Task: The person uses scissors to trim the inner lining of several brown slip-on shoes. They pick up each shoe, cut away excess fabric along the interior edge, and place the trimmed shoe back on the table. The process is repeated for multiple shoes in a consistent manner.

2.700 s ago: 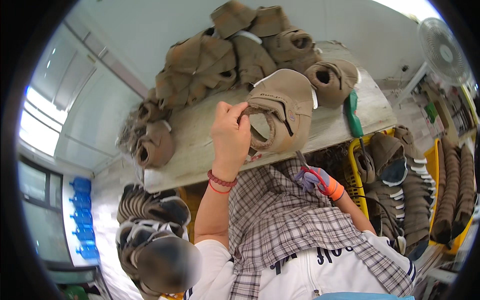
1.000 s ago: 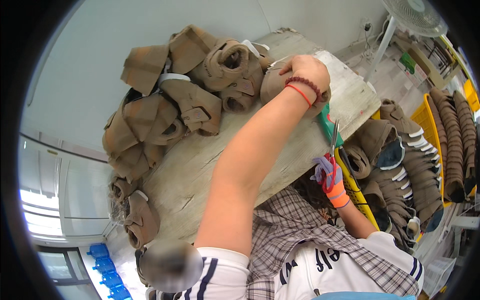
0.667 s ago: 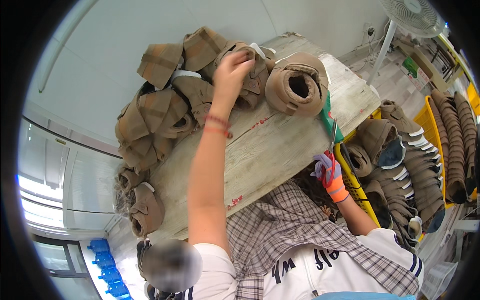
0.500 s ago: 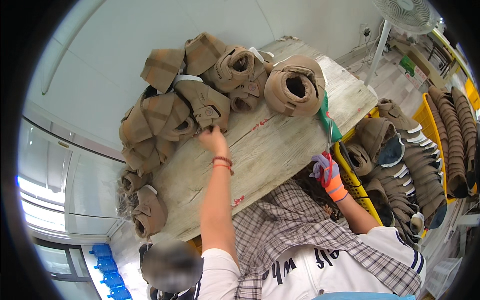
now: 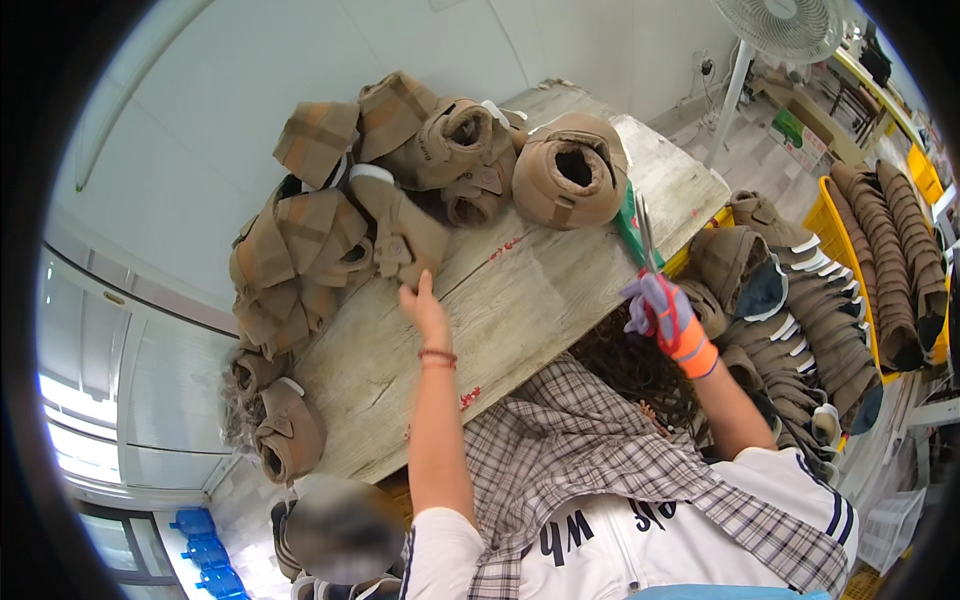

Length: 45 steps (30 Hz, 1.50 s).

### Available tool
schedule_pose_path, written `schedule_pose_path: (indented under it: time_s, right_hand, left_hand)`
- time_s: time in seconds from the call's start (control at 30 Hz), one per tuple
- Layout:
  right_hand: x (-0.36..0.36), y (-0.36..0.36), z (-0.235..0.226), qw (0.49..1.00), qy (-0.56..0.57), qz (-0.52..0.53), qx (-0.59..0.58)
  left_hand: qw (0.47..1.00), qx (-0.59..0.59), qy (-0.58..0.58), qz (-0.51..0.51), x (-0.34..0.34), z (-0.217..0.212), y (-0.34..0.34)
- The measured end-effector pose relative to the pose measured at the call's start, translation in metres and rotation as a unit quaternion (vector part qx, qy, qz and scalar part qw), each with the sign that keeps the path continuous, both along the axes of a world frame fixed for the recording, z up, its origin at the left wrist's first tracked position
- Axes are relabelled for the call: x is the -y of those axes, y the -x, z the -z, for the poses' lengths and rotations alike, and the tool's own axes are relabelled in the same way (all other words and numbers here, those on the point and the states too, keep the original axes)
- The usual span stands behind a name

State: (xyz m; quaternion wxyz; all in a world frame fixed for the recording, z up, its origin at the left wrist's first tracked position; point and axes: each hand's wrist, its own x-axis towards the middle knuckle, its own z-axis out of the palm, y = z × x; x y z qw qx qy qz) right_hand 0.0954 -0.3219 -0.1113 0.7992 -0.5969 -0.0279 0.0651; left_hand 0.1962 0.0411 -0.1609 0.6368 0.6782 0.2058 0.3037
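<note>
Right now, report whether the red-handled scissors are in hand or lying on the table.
In hand: the red handles of the scissors lie in the grip of the gloved right hand, tips toward the picture's top.

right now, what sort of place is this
Probably a shoe-making workshop: brown fleece-lined pieces like shoe uppers are heaped on a worn wooden table, more are stacked in a yellow basket, and the gloved right hand holds red-handled scissors.
</note>
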Motion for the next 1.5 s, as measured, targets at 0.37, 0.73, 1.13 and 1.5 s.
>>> schedule_pose_path:
  time_s: [0.37, 0.73, 1.13, 1.5]
  right_hand:
    - [0.021, -0.05, -0.143, 0.949, 0.301, -0.041, -0.088]
    - [0.02, -0.057, -0.15, 0.924, 0.341, -0.102, -0.136]
    - [0.025, -0.056, -0.133, 0.932, 0.329, -0.151, 0.001]
    - [0.018, -0.011, -0.052, 0.988, 0.104, -0.11, -0.037]
  left_hand:
    - [0.893, 0.169, -0.275, 0.315, 0.143, -0.175, -0.028]
    - [0.809, 0.176, -0.475, 0.297, 0.16, -0.169, -0.091]
    - [0.802, 0.148, -0.382, 0.435, 0.132, -0.194, -0.077]
    - [0.818, 0.198, -0.471, 0.266, 0.148, -0.179, -0.058]
